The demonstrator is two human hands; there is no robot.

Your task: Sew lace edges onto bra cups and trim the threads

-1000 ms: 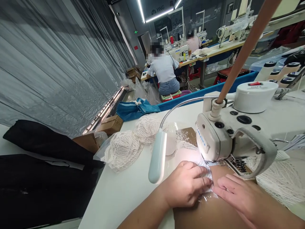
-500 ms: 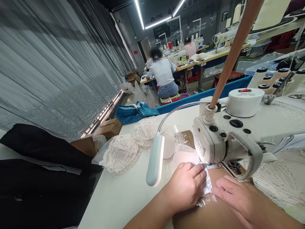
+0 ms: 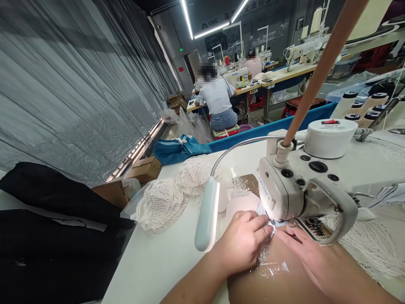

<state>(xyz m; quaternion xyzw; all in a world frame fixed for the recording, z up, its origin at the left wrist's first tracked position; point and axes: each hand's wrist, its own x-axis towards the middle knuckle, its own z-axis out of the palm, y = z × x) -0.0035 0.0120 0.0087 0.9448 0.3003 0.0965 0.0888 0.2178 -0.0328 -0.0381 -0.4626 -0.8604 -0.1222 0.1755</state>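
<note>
A white lace piece [image 3: 260, 208] lies under the sewing machine head [image 3: 278, 185], beside a pale pink moulded cup [image 3: 242, 204]. My left hand [image 3: 245, 240] is closed on the lace, its bent fingertips pressing it down just left of the needle area. On the other side, my right hand [image 3: 311, 249] rests low on the brown machine bed [image 3: 275, 283], fingers stretched out and somewhat apart. One of its fingertips touches the lace edge near the needle area. The needle itself is hidden behind the head and fingers.
A bendable lamp [image 3: 205, 215] hangs left of my left hand. Lace cups [image 3: 160, 204] are piled on the white table [image 3: 148, 266]. More lace [image 3: 370, 240] lies at the right. Thread cones [image 3: 346, 103] stand behind the machine. A person [image 3: 217, 99] sits at another machine ahead.
Both hands have moved slightly forward toward the needle area, and the lace has slid further under the head. My right hand's fingers have straightened. The view has shifted a little.
</note>
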